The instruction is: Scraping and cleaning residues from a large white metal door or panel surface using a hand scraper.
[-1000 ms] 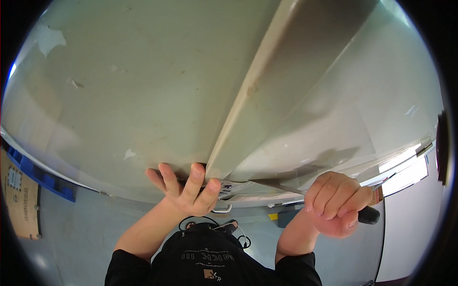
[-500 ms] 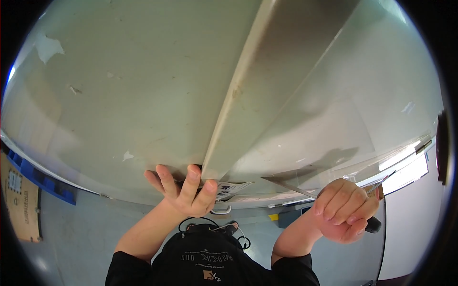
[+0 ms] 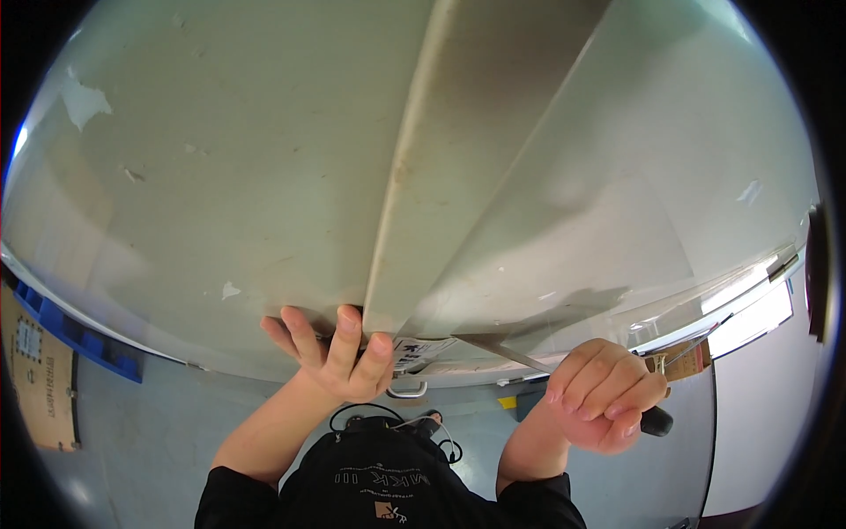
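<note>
My left hand (image 3: 342, 361) lies with its fingers apart on the front edge of a broad pale grey-green surface (image 3: 238, 176). Its fingertips touch the lower end of a flat strip (image 3: 388, 234) with a raised beige edge, which runs away from me. Wrapped round the black handle (image 3: 656, 421) of a knife, my right hand (image 3: 601, 397) is closed. The thin blade (image 3: 507, 353) points left, its tip over or against a printed paper label (image 3: 425, 353) beside the strip. Whether the tip touches the label, I cannot tell.
Torn white scraps (image 3: 85, 103) cling to the surface. A blue pallet-like piece (image 3: 75, 331) and a cardboard box (image 3: 40, 379) are at the left. A white handle (image 3: 410, 391) sits below the front edge, with cables (image 3: 370, 407) near my feet. Further right is a dark bin (image 3: 531, 401).
My right hand has moved left with the knife, bringing the blade tip to the label. The strip has swung leftward at its far end. My left hand has shifted slightly left.
</note>
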Demonstrator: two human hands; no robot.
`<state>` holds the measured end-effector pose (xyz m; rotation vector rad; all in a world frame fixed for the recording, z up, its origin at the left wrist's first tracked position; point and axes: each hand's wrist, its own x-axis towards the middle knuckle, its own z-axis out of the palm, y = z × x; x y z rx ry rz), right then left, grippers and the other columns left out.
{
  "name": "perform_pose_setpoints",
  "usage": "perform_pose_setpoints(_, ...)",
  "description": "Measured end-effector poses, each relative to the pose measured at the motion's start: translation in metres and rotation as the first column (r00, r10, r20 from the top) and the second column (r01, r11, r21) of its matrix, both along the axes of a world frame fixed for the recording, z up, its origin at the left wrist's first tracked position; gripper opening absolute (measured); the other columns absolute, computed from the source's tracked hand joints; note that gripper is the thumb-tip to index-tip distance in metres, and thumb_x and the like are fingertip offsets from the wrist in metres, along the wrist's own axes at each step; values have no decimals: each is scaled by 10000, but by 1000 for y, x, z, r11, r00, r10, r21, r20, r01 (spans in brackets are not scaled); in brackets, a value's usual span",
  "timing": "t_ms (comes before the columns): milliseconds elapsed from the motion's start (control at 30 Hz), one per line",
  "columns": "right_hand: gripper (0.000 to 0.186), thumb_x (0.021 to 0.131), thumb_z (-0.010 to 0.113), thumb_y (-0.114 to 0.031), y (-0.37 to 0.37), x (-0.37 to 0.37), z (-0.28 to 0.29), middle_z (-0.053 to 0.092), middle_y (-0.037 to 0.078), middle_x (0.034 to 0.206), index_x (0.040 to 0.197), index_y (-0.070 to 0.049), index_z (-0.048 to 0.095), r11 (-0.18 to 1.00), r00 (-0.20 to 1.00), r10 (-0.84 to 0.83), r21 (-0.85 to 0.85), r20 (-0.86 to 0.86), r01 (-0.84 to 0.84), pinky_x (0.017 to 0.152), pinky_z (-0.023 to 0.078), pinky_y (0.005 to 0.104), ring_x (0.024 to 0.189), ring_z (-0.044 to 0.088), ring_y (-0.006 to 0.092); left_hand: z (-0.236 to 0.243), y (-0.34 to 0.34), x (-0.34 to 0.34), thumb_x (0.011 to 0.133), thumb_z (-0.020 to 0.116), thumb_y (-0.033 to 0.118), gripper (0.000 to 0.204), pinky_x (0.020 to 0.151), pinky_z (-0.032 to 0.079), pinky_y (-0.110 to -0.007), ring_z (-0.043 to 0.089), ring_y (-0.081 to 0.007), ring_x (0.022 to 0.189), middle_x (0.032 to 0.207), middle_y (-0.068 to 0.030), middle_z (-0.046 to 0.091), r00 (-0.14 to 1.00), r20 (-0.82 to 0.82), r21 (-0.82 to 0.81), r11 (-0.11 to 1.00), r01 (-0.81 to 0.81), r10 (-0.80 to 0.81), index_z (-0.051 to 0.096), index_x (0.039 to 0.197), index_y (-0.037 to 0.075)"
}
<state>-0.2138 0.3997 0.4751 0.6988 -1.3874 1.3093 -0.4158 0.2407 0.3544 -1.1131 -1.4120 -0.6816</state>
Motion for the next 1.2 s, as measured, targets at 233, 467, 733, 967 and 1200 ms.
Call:
perform_pose_setpoints(233,285,997,650,-170,-10,1,1,508,56,576,817,-58,460,997,998,-70,21,9,70,383,468,349,410,476,190,0,-1,1,1030,326,256,653,1163,16,-780,102,-679,1479,1661,-306,247,1000,1,-2,1000,-10,10,236,1648,63)
perform_pose_setpoints(467,297,1005,635,-190,4,4,0,515,52,581,810,-69,447,999,995,-31,-7,96,32,413,494,359,436,493,190,0,3,2,1034,324,252,654,1178,20,-760,102,-663,1490,1665,-299,244,1000,6,-3,1000,-9,9,225,1652,62)
perform_pose_setpoints(733,276,980,654,-154,1,12,-3,501,53,581,817,-76,446,999,1000,-30,-18,-4,30,434,506,380,446,498,210,-4,3,5,1002,397,206,623,1171,29,-781,183,-668,1469,1648,-249,331,997,66,73,997,31,-36,338,1616,121)
perform_pose_setpoints(967,282,983,649,-158,4,12,-2,507,61,591,819,-67,438,998,1000,-26,-66,-17,25,437,503,372,446,489,202,-3,3,5,1015,389,234,614,1166,32,-785,177,-675,1466,1643,-254,337,997,74,59,998,30,-34,337,1617,121)
perform_pose_setpoints(1200,284,984,643,-165,-7,25,-2,512,55,587,810,-74,438,993,993,-111,-44,-35,109,425,490,338,437,498,178,6,-3,4,1038,373,256,588,1179,21,-755,144,-659,1483,1629,-317,306,1000,7,23,999,25,-25,362,1601,87)
